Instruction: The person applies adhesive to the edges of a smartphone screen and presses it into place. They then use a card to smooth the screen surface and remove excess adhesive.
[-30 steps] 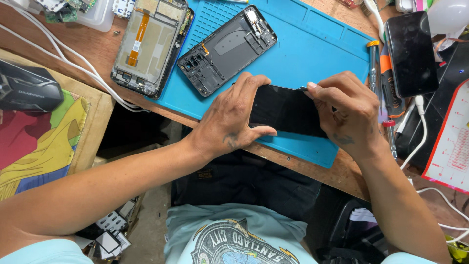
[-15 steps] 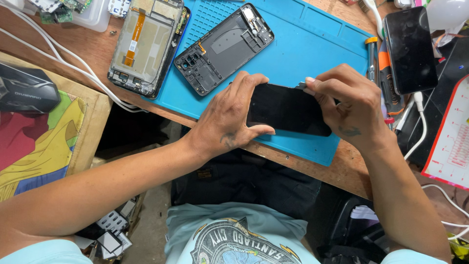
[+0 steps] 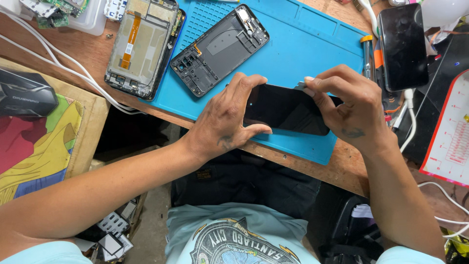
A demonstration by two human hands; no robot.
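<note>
Black phone screen (image 3: 286,108) lies flat on our blue work mat (image 3: 312,54), at the mat's near edge, held between both our hands. Our left hand (image 3: 222,122) clamps its left end, thumb under the near edge and fingers curled over the far edge. Our right hand (image 3: 349,107) covers the right end, thumb and forefinger pinched together on a small grey tab (image 3: 300,86) at the screen's far edge. Beyond, on the mat, sits an opened phone frame (image 3: 220,49); another dark phone (image 3: 403,46) lies right of the mat.
</note>
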